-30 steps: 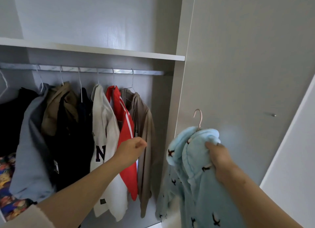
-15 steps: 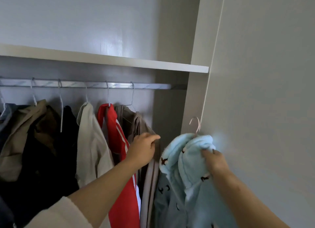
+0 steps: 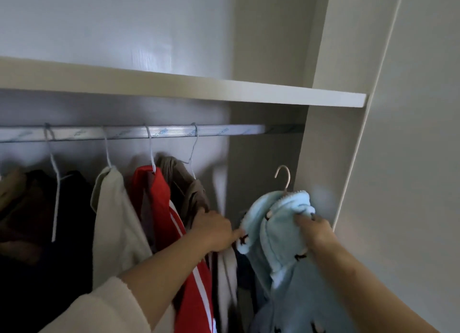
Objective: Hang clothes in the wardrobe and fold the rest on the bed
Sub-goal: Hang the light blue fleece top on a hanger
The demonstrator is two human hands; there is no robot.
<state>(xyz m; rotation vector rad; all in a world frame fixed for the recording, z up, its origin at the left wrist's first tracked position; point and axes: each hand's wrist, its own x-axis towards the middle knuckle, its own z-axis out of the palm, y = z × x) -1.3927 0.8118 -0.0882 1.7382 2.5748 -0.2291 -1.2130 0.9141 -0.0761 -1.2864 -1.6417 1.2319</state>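
A fluffy light-blue garment [image 3: 276, 235] with small dark marks sits on a hanger whose hook [image 3: 285, 177] points up, below the right end of the wardrobe rail [image 3: 224, 131]. My right hand [image 3: 315, 230] grips the garment at its shoulder. My left hand [image 3: 214, 229] rests against the brown garment [image 3: 189, 190], the last one on the rail, with its fingers curled at the fabric. Whether those fingers hold the fabric does not show.
Left of the brown garment, a red jacket [image 3: 161, 215], a cream top [image 3: 117, 220] and dark clothes [image 3: 37, 220] hang on thin white hangers. A shelf [image 3: 224, 88] runs above the rail. The wardrobe side panel [image 3: 323, 171] stands just right of the blue garment.
My right hand has lifted the blue garment and moved it closer to the rail's right end. My left hand has moved right onto the brown garment. The view has tilted up.
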